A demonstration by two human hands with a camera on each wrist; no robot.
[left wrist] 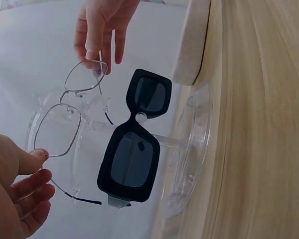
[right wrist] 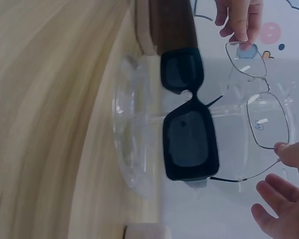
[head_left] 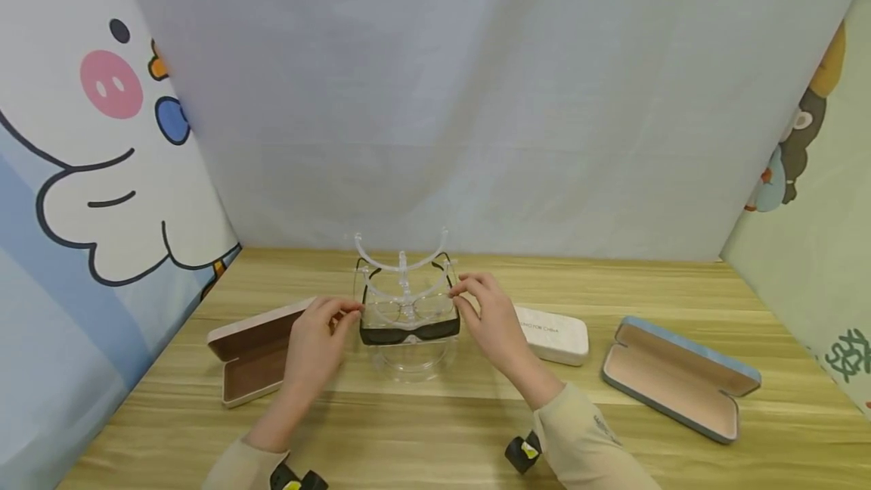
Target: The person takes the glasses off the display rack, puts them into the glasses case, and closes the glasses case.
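A pair of thin metal-framed eyeglasses (left wrist: 80, 128) with clear lenses is at a clear display stand (head_left: 411, 369), above black sunglasses (head_left: 410, 333) that sit on a lower tier. My left hand (head_left: 318, 340) pinches the eyeglasses at their left outer corner, thumb on the rim. At the opposite corner my right hand (head_left: 487, 317) pinches the frame between thumb and fingers, as the right wrist view shows. The dark-tipped temples point back toward the stand. Whether the eyeglasses' bridge rests on the stand, I cannot tell.
An open case (head_left: 253, 373) with brown lining lies left of the stand. Behind my right hand is a closed white case (head_left: 554, 335) with lettering. Farther right lies an open blue case (head_left: 670, 392). A grey cloth (head_left: 476, 112) hangs behind the wooden table (head_left: 422, 437).
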